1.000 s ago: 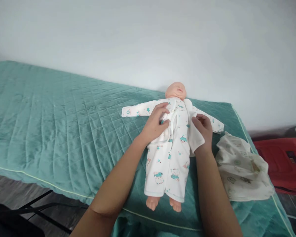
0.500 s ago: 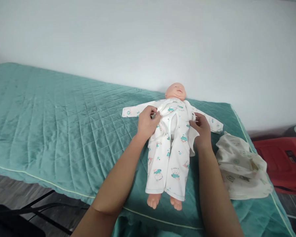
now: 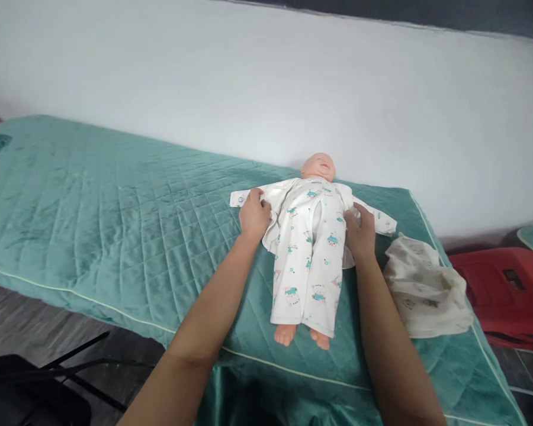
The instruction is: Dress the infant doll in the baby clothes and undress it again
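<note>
A baby doll point(image 3: 318, 166) lies on its back, head toward the wall, bare feet toward me. It wears white printed trousers point(image 3: 288, 266), pulled high over the chest, and a white long-sleeved top point(image 3: 278, 190) whose sleeves stretch out to both sides. My left hand point(image 3: 254, 216) is closed on the top's cloth beside the left sleeve. On the other side my right hand point(image 3: 361, 228) is closed on the top's cloth next to the trousers' waist. The fingertips of both hands are partly hidden.
A green quilted cover point(image 3: 115, 219) lies under the doll. Crumpled pale printed cloth point(image 3: 426, 290) is at the right edge. Beyond it stands a red plastic object point(image 3: 510, 290). A white wall point(image 3: 249, 83) rises behind, and a black chair-like object point(image 3: 31, 390) is at lower left.
My left hand has moved outward from the trousers' waist to the top's side, drawing cloth out. My right hand stays by the doll's other side. The view has shifted slightly.
</note>
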Tool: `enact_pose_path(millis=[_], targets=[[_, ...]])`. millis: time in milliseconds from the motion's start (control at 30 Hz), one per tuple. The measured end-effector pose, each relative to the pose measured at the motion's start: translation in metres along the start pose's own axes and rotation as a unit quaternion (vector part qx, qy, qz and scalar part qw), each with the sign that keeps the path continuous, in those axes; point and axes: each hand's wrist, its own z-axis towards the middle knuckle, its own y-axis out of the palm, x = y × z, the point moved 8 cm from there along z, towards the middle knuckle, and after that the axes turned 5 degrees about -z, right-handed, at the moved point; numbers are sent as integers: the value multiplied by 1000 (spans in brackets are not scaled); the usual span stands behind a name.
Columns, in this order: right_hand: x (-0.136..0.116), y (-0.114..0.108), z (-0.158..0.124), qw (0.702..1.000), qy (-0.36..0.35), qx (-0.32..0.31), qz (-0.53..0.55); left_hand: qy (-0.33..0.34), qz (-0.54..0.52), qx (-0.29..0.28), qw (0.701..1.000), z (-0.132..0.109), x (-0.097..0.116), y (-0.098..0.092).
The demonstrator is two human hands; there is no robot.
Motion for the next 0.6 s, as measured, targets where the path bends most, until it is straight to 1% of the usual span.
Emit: enact_pose_path(millis=[100,200,267,300,367,433,467,533,600], targets=[[4,5,1,1000,11,-17,20,-2,43,-1,999,4,-9,-9],[8,4,6,998,-19,-54,-16,-9,59,1,998,9,-17,-14],[14,-3,10,995,-41,-71,-49,-14,59,4,998,11,-20,-15],[18,-9,13,995,-44,-68,-65,-17,57,6,998,10,-21,-15],[27,-22,15,993,-33,-42,-102,-18,56,11,998,9,-21,-17],[29,-30,14,989,-24,-13,-147,4,63,23,998,5,-14,-20],[25,-30,12,985,-34,-3,-169,26,68,30,997,3,-7,-22],[9,-25,6,976,-81,8,-202,88,75,37,993,-2,11,-22],[-12,-16,0,966,-135,10,-221,162,71,16,984,-8,31,-13]])
